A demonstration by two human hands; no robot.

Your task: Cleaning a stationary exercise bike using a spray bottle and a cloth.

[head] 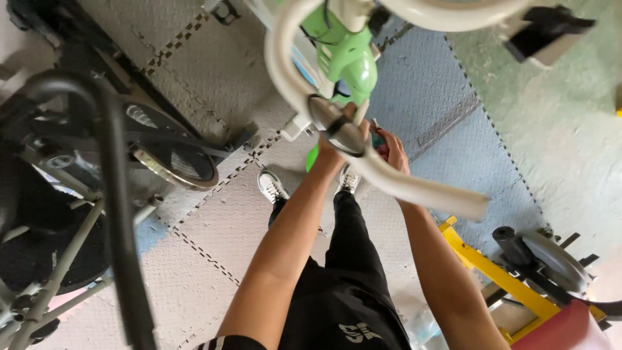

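Observation:
A green and white exercise bike (346, 55) stands in front of me, its cream handlebar (389, 178) curving across my view. My left hand (332, 148) reaches up to the bike's green frame, and the handlebar's metal grip pad (337, 126) hides most of it. My right hand (394, 152) is just beside it, its fingers curled around a small red and dark thing (380, 144) close to the frame. Both forearms stretch forward over my black trousers.
A black exercise bike with a flywheel (172, 152) and a dark handlebar (113, 162) stands at the left. A yellow-framed machine (479, 259) sits at the lower right. The floor is interlocking mats, grey (214, 71), blue (427, 84) and green (557, 123). My white shoes (272, 186) are below the bike.

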